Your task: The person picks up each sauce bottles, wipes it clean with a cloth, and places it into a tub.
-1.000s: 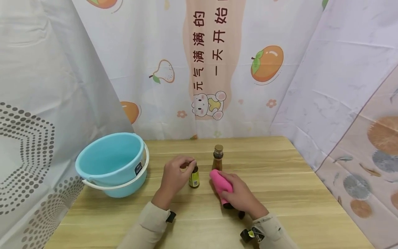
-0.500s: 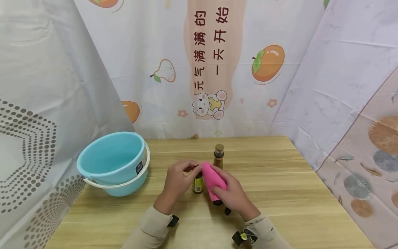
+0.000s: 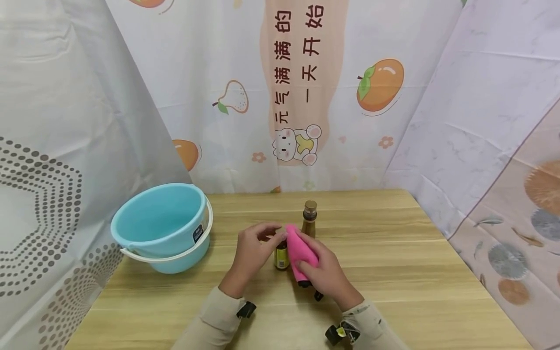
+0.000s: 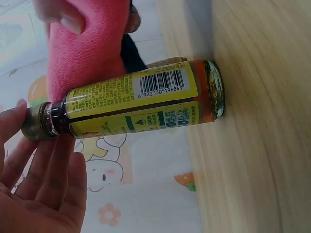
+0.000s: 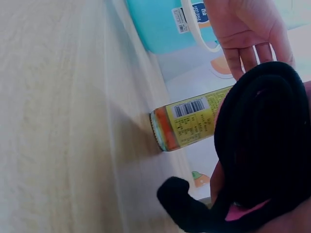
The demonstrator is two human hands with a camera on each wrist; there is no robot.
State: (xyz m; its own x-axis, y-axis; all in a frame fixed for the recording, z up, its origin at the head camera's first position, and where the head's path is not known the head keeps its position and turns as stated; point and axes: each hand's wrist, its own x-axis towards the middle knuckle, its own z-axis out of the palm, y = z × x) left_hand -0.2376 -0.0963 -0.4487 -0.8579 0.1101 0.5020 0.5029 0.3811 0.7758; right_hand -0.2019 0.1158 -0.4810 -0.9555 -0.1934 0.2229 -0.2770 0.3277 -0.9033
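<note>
A small glass bottle [image 3: 282,258] with a yellow label stands upright on the wooden table. My left hand [image 3: 255,248] pinches its gold cap [image 4: 36,122] between thumb and fingers. My right hand [image 3: 324,267] grips a rolled pink cloth [image 4: 92,46], fuzzy in texture, with a black edge [image 5: 265,131] and a black loop [image 5: 177,199]. In the left wrist view the cloth lies against the bottle's neck and upper side. Just behind the cloth, a taller brown bottle [image 3: 309,221] with a gold cap is partly hidden by it.
A light blue bucket [image 3: 159,228] with a white handle stands at the left of the table [image 3: 393,272]. A printed curtain [image 3: 210,136] hangs behind the table's far edge, and patterned cloths hang at both sides.
My right hand has brought the pink cloth left, up to the small bottle. The left hand and that bottle have shifted slightly right; the cap is still pinched.
</note>
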